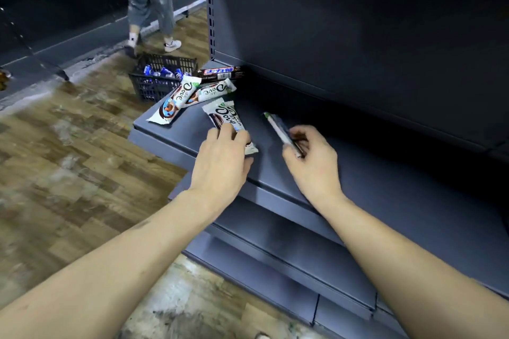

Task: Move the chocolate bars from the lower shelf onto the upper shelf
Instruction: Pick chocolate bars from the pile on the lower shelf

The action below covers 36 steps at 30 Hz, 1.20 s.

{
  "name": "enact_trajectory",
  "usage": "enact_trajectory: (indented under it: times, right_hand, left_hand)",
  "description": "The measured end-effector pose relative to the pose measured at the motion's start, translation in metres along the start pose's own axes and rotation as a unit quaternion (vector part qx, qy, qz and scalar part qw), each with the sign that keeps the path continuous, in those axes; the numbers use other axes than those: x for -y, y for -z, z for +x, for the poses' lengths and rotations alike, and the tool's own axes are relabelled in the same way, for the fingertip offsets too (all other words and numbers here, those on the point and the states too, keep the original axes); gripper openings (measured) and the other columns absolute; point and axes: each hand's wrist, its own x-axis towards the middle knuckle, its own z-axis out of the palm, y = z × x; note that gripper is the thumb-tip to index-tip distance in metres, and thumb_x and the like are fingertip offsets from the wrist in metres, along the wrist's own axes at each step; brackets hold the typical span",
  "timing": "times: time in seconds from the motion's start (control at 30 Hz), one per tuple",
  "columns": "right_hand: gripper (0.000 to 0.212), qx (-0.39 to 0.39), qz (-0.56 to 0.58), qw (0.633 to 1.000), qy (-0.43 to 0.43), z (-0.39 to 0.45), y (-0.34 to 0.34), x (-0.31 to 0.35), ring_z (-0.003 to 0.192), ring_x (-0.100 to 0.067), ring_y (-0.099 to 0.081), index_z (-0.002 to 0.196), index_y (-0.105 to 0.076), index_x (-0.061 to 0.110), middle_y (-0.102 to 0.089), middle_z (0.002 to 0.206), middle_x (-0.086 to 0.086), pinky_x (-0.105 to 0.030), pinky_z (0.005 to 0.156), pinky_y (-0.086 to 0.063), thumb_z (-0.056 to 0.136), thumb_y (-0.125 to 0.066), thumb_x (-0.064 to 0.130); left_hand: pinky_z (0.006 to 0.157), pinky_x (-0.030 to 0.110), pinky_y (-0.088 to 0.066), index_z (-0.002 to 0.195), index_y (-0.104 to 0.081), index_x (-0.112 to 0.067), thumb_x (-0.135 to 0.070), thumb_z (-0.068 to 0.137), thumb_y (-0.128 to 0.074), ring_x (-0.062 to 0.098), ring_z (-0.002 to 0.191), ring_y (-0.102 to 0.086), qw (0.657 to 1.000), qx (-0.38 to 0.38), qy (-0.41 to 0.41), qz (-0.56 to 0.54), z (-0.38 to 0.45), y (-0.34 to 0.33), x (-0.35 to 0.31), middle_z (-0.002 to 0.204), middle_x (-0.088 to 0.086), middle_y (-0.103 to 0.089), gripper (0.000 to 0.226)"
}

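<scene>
Your left hand [223,162] had its fingers curled over the near end of a white Dove bar [224,118], which lay flat on the upper shelf [358,173]. Your right hand [311,157] pinched a second bar [281,132] edge-on between thumb and fingertips, tilted, its far end at or just above the shelf (contact unclear, frame blurred).

Two more Dove bars [190,96] lay overlapped beyond your left hand at the shelf's corner, one overhanging the front edge. A dark bar [221,72] sat behind them against the back panel.

Handling, as I judged it: light, stiff along the length, slick foil wrap, snappable if bent. Holding across the width near the middle looked safer than an end pinch.

Room: open shelf stretched ahead of and beyond your right hand. The front lip ran just under both wrists, the lower shelf [289,256] below your forearms; no bars showed on its visible part. A black basket [162,82] stood on the floor past the corner pile.
</scene>
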Motion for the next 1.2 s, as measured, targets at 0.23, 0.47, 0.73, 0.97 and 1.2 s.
enact_trajectory:
  times: [0.23,0.47,0.73,0.97,1.2]
  right_hand:
    - [0.021,-0.028,0.07,0.991,-0.111,-0.018,0.033,-0.009,0.091,0.001,-0.064,0.103,-0.068,0.03,-0.07,0.093,0.019,-0.013,0.077,-0.047,0.096,-0.051,0.021]
    - [0.029,0.008,0.041,0.991,-0.125,-0.028,0.033,-0.009,0.1,0.004,-0.058,0.116,-0.064,0.03,-0.062,0.11,0.017,-0.003,0.083,-0.04,0.087,-0.07,0.031]
    - [0.042,0.009,-0.099,0.993,-0.064,-0.037,0.032,-0.006,0.098,0.004,-0.05,0.126,-0.063,0.02,-0.051,0.114,0.007,-0.004,0.086,-0.036,0.085,-0.072,0.019]
    - [0.053,0.016,-0.238,0.968,-0.082,-0.043,0.056,-0.001,0.108,-0.017,-0.059,0.135,-0.057,0.026,-0.065,0.118,0.006,-0.032,0.087,-0.05,0.084,-0.067,0.039]
    - [0.053,-0.023,-0.206,0.976,-0.061,-0.071,0.093,-0.001,0.11,-0.012,-0.056,0.135,-0.056,0.029,-0.067,0.115,0.01,-0.026,0.092,-0.044,0.084,-0.07,0.032]
  left_hand:
    - [0.084,0.04,-0.05,0.12,-0.057,-0.016,-0.03,0.086,-0.067,0.026,0.111,-0.048,0.993,0.023,-0.053,-0.106,-0.02,-0.009,-0.022,0.133,0.003,-0.045,0.038]
    - [0.085,0.04,-0.05,0.138,-0.047,-0.02,-0.01,0.087,-0.063,0.029,0.107,-0.045,0.995,0.012,-0.063,-0.072,-0.011,-0.005,0.003,0.144,-0.002,-0.041,0.054]
    - [0.073,0.04,-0.043,0.129,-0.059,-0.019,-0.006,0.08,-0.07,0.031,0.099,-0.043,0.994,0.018,-0.107,-0.005,0.01,0.003,0.029,0.12,0.002,-0.06,0.052]
    - [0.085,0.04,-0.045,0.123,-0.061,-0.013,-0.016,0.072,-0.079,0.032,0.104,-0.055,0.985,-0.006,-0.172,-0.005,-0.008,0.011,0.024,0.108,0.003,-0.066,0.054]
    - [0.088,0.036,-0.044,0.112,-0.061,-0.016,-0.021,0.076,-0.078,0.026,0.099,-0.057,0.981,-0.013,-0.187,-0.051,-0.032,0.027,0.004,0.101,0.001,-0.065,0.041]
